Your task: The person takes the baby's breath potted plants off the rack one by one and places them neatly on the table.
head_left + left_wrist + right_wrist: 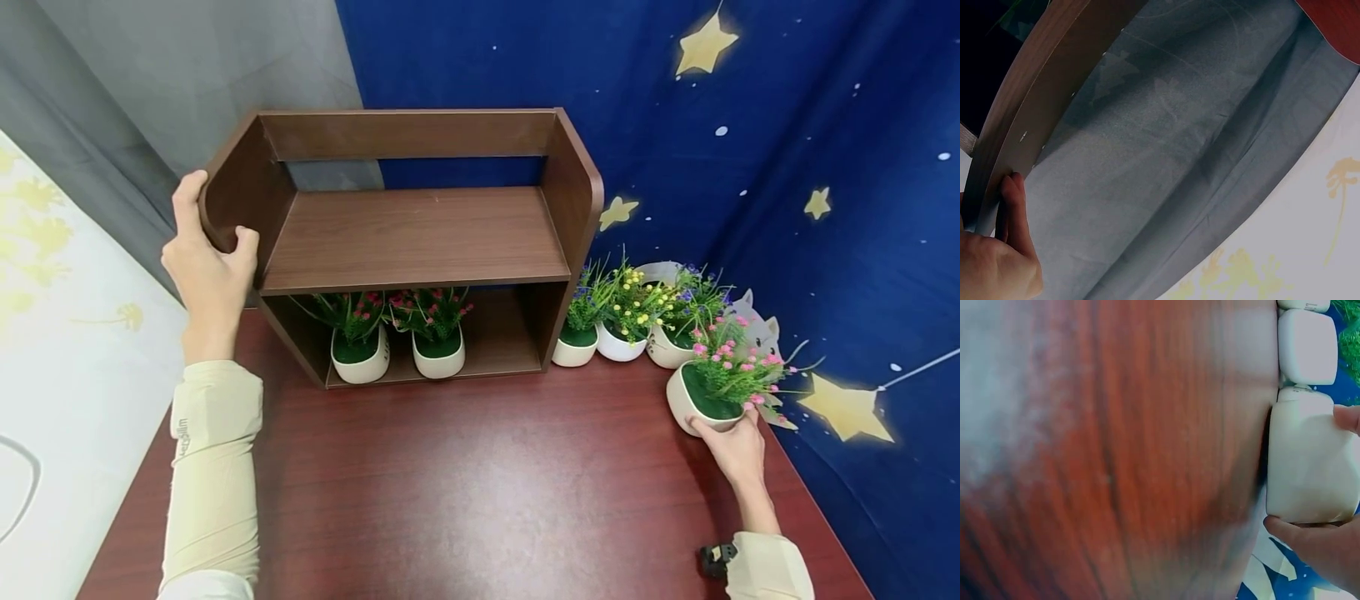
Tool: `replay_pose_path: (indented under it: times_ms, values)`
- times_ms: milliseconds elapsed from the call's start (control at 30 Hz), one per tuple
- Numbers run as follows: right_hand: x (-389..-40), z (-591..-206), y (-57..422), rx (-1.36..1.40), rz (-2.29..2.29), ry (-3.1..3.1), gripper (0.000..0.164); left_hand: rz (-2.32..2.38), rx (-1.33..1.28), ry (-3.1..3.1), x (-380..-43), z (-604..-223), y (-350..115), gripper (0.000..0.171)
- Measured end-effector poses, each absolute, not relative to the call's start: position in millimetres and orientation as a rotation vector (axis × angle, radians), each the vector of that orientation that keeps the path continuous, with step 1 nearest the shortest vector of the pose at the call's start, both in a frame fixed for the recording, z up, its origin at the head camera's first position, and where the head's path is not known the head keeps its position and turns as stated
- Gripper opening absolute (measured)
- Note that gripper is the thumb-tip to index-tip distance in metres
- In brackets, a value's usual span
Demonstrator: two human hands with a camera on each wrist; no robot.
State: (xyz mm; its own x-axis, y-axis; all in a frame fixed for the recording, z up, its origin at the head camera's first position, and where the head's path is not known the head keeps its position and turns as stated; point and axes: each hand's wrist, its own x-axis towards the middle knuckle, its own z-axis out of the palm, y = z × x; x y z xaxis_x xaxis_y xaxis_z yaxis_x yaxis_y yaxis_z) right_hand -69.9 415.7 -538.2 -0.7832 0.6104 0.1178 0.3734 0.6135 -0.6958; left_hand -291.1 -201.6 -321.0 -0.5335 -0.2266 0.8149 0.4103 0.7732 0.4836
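A brown wooden shelf (420, 237) stands on the table, and my left hand (210, 258) grips the front edge of its left side panel. In the left wrist view the fingers (1017, 212) lie along the outer face of that panel (1029, 106). At the right, my right hand (735, 450) holds a white pot with pink flowers (723, 379) by its sides, tilted slightly. The right wrist view shows thumb and fingers on opposite sides of this white pot (1313, 462). Two potted plants with red-pink flowers (360, 346) sit on the shelf's lower level.
Right of the shelf stand a blue-flowered pot (576, 342), a yellow-flowered pot (622, 337) and a purple-flowered pot (671, 342). Behind them is a grey cat-shaped cutout (759, 325). A starry blue curtain (750, 150) and a grey curtain (202, 67) hang behind the reddish table (465, 475).
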Motion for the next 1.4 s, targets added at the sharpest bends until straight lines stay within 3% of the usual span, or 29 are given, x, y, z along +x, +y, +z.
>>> replay_pose_path:
  times_ms: [367,633,1000,1400]
  values:
    - [-73.5,-536.1,424.6,-0.842,1.175,-2.520,0.091,-0.856,-0.102,-1.973,-274.3,-303.2,-184.0,0.049]
    - [-64.1,-535.5,417.6,-0.754,1.379,-2.357,0.099,-0.832,-0.101,-1.973,-282.1,-309.6,-191.4,0.050]
    - [-23.4,-526.8,374.7,-0.852,1.461,-2.294,0.100,-0.809,-0.107,-1.981,-287.1,-313.1,-193.0,0.050]
    - [-18.6,-527.5,318.8,-0.636,1.412,-2.397,0.099,-0.822,-0.099,-1.996,-294.1,-320.3,-200.5,0.052]
